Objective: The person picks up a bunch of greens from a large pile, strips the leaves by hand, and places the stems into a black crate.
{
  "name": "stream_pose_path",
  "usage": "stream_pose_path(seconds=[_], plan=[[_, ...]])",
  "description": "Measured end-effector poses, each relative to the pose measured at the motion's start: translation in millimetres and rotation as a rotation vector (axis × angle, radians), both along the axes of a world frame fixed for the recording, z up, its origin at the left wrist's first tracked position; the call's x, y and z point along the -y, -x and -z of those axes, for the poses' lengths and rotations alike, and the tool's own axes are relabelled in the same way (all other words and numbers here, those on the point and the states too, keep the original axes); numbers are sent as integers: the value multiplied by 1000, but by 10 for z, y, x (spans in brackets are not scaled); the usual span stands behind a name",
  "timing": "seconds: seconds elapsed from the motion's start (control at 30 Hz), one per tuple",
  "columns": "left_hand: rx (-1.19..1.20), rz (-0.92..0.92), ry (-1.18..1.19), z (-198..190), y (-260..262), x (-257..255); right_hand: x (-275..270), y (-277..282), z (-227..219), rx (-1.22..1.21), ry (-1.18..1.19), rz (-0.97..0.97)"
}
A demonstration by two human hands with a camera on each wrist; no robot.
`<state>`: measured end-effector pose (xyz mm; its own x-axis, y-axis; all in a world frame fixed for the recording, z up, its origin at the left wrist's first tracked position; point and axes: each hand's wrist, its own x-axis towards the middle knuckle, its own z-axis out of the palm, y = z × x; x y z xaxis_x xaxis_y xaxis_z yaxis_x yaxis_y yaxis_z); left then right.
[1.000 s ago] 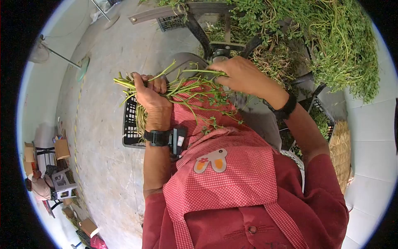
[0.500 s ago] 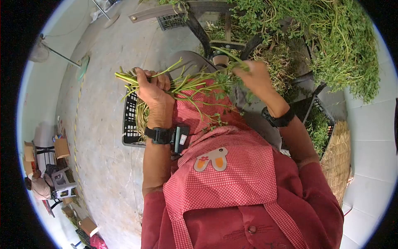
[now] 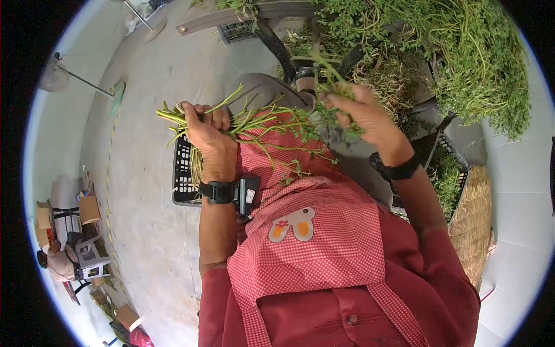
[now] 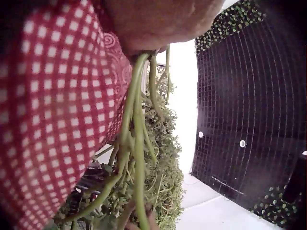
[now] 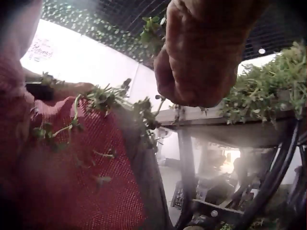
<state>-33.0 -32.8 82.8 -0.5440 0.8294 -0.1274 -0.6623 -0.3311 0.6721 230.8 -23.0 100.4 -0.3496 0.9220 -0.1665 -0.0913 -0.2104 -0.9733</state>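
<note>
In the head view the left hand (image 3: 209, 136) grips a bunch of green stems (image 3: 254, 122), cut ends out to the left and leafy tips trailing right over the checked red apron (image 3: 324, 231). Up and to the right, the right hand (image 3: 361, 113) pinches a few leafy sprigs (image 3: 330, 69), slightly blurred. The left wrist view shows long stems (image 4: 138, 143) hanging below the left hand (image 4: 158, 21). Curled fingers of the right hand (image 5: 196, 57) appear in the right wrist view, with a small leafy sprig (image 5: 152, 34) beside them.
A large heap of greens (image 3: 480, 63) lies on a table with a dark edge (image 3: 231, 18) at the upper right. Black crates stand at the left (image 3: 184, 173) and right (image 3: 457, 156) of the lap. A straw mat (image 3: 471, 214) is at the right; a person (image 3: 59, 263) sits far left.
The right hand has moved right, away from the bunch, with sprigs in its fingers. The left hand keeps hold of the stems in nearly the same place.
</note>
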Motion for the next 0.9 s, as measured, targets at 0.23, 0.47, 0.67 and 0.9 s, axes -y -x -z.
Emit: stream_pose_path(seconds=[0.23, 0.47, 0.67, 0.9], plan=[[-7, -30, 15, -12, -12, 2, -61, 341, 288, 522, -345, -133], [-7, -7, -3, 16, 15, -4, 39, 523, 281, 606, -832, 66], [-55, 21, 42, -44, -21, -13, 157, 318, 118, 672, -896, -174], [-4, -17, 32, 33, 68, -39, 273, -524, -103, 648, -494, -188]])
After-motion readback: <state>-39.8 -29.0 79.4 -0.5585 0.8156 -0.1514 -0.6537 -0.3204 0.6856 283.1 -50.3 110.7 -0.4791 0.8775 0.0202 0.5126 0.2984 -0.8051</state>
